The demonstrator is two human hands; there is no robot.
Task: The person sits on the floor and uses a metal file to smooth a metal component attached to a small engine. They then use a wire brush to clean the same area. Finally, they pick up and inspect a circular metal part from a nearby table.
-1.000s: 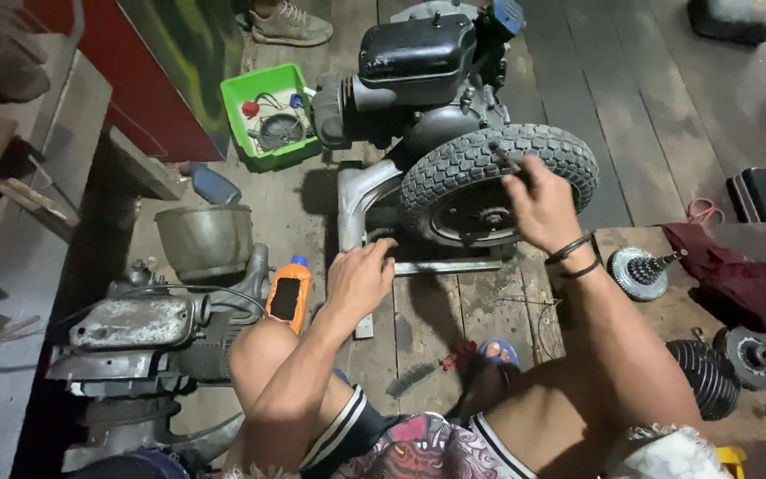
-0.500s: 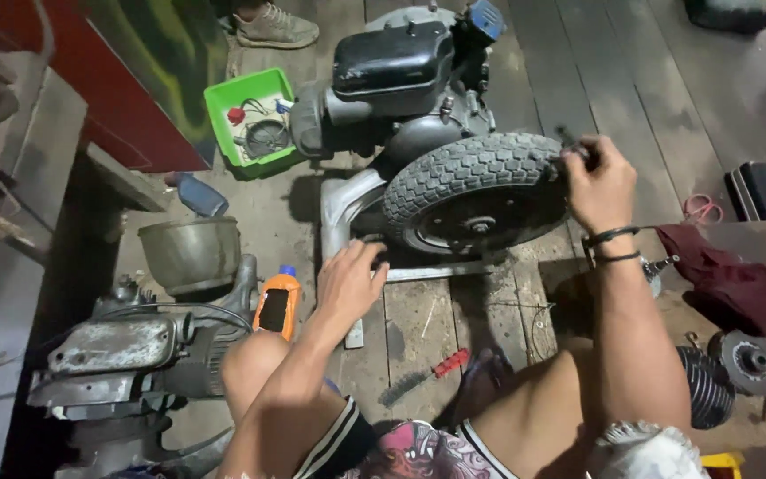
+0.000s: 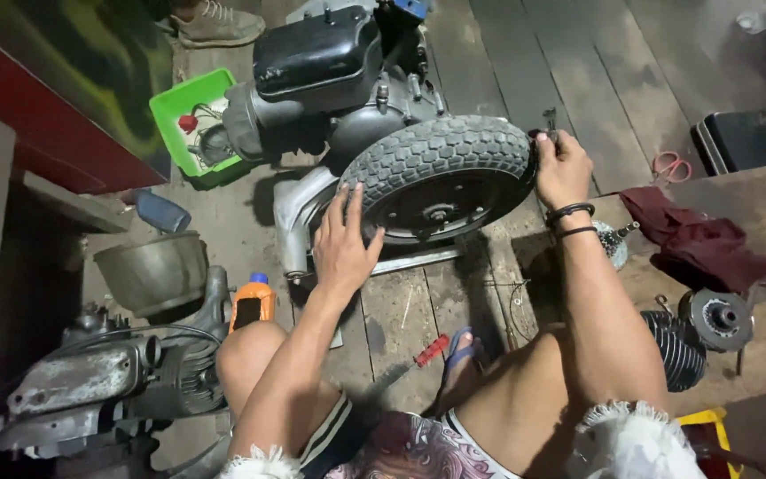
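A scooter engine (image 3: 330,71) with a knobbly black tyre (image 3: 441,155) on its wheel stands on the wooden floor in front of me. My left hand (image 3: 345,241) lies flat with spread fingers against the tyre's left lower side. My right hand (image 3: 562,167) is closed around a small dark tool (image 3: 549,119) at the tyre's right edge. Black bands circle my right wrist. My bare knees frame the lower part of the view.
A green tray (image 3: 190,111) of small parts sits at the back left, with a metal bowl (image 3: 152,275), an orange bottle (image 3: 253,302) and another engine block (image 3: 90,381) at the left. A red-handled screwdriver (image 3: 430,351) lies by my foot. Dark red cloth (image 3: 702,235), scissors (image 3: 671,166) and engine parts (image 3: 711,324) lie at the right. Someone's shoe (image 3: 214,25) is at the top.
My left hand moved up from the frame under the wheel onto the tyre. My right hand slid from the top of the tyre to its right edge. The view has shifted closer.
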